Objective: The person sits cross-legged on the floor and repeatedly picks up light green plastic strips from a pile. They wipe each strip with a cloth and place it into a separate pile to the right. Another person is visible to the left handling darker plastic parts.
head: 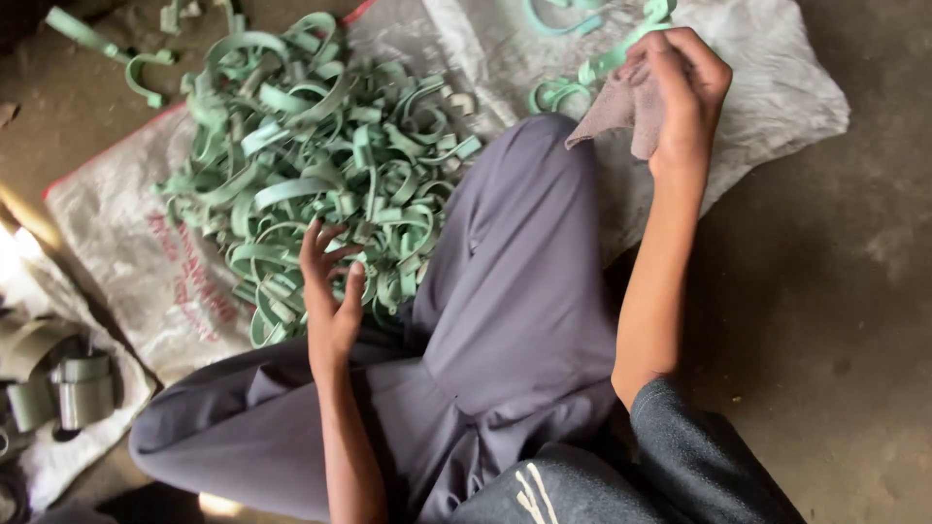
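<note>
Nearest: grey trousers [515, 291], knee raised between the two forearms; little free room at the lap. Bare concrete floor [854, 320] open along the right side.

Left hand [330, 291]: fingers spread wide, tips resting in the near edge of the pile of green plastic clips [320, 165]; nothing gripped.

Pile heaped on a white woven sack [136, 243], red-edged, reaching the upper left.

Right hand [680, 92]: raised, fingers closed around a brownish cloth [621, 107] and one green clip [621, 49], above a second white sack [767, 87].

Far left: grey-green sleeves [83, 388] on cloth.
</note>
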